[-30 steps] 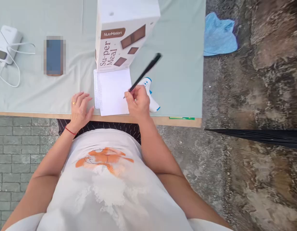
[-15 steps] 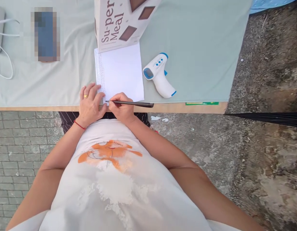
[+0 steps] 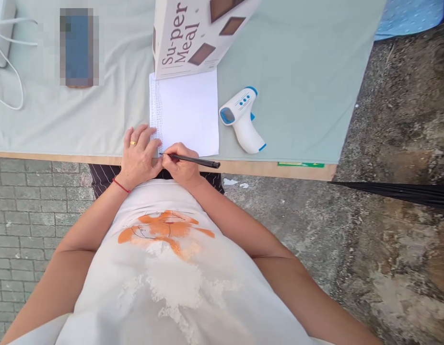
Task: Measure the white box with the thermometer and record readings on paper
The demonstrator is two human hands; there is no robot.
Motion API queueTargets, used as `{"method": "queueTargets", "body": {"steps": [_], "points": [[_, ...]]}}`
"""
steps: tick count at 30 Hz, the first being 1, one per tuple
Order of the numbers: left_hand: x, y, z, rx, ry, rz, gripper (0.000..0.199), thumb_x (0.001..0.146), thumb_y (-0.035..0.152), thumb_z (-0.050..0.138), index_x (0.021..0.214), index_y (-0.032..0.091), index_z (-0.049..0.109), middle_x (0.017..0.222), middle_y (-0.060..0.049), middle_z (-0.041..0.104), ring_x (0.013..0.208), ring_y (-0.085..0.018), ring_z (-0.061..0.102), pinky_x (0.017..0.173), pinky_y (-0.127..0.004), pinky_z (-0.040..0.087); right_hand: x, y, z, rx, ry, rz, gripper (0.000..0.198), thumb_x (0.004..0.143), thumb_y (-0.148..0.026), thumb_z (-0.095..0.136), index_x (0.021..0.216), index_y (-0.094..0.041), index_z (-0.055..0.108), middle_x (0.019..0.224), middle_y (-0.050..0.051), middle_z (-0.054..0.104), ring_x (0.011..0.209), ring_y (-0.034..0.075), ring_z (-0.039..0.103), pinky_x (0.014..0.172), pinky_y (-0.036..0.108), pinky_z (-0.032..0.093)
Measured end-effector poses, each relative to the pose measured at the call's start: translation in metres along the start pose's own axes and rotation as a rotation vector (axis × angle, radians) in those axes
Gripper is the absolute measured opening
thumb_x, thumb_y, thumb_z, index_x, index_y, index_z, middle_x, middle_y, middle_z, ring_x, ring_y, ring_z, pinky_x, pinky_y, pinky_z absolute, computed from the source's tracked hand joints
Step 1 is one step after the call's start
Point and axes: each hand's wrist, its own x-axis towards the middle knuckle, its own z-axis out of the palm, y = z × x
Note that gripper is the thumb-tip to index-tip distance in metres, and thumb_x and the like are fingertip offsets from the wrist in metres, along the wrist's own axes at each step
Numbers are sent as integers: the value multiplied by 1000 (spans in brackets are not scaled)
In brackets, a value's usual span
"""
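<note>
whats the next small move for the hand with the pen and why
Probably a short stroke of the pen near the lower left corner of the paper: the right hand holds the pen's tip there, close to small marks, while the left hand rests over the paper's left edge.

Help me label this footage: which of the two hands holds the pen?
The right hand: it grips the black pen, tip at the lower left of the paper. The left hand, wearing a gold ring, holds no pen.
</note>
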Motion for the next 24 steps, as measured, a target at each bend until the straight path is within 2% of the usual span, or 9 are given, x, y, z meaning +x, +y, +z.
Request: {"method": "queueTargets", "body": {"steps": [13, 24], "points": [[0, 1, 1, -21, -17, -16, 25, 95, 43, 58, 110, 23, 61, 143, -14, 62, 146, -37, 47, 125, -62, 24, 0, 0, -2, -28, -1, -4, 8, 87, -26, 54, 81, -25, 58, 68, -3, 65, 60, 15, 58, 63, 29, 47], [1, 2, -1, -29, -44, -47, 26, 94, 44, 60, 110, 24, 63, 144, -14, 62, 147, -37, 47, 125, -64, 25, 2, -2, -4, 27, -30, 70, 7, 84, -27, 57, 77, -26, 55, 66, -3, 63, 58, 15, 54, 61, 29, 47]]}}
